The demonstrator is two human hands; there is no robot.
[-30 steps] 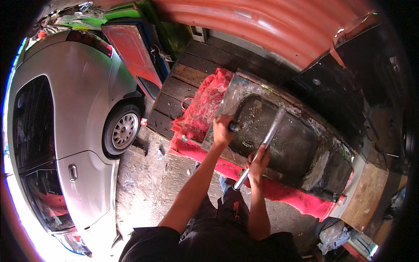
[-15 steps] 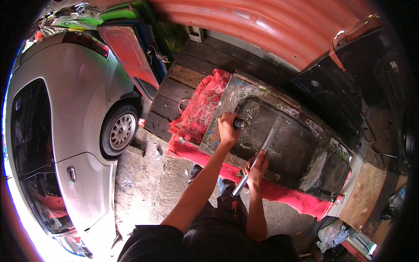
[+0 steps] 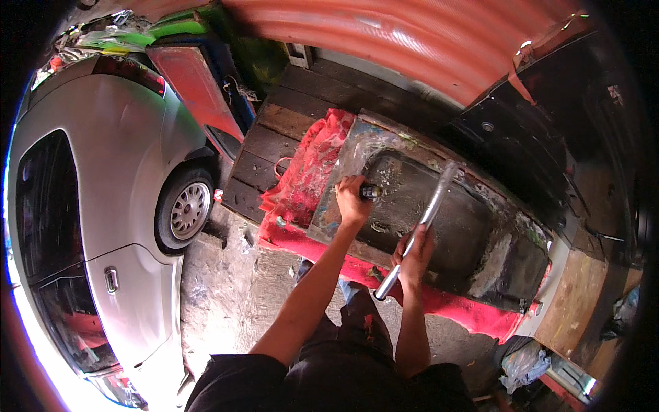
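A small dark cylindrical tool is being gripped by the left hand against the dark metal panel; a shiny metal rod is being clasped by the right hand's curled fingers.

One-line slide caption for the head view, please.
Left hand presses a small dark tool on a dented metal panel over red cloth; right hand holds a metal bar.

Strong daylight burns out the car at the lower left edge. The right side is dim. Fisheye bends edges; black corners, slight blur.
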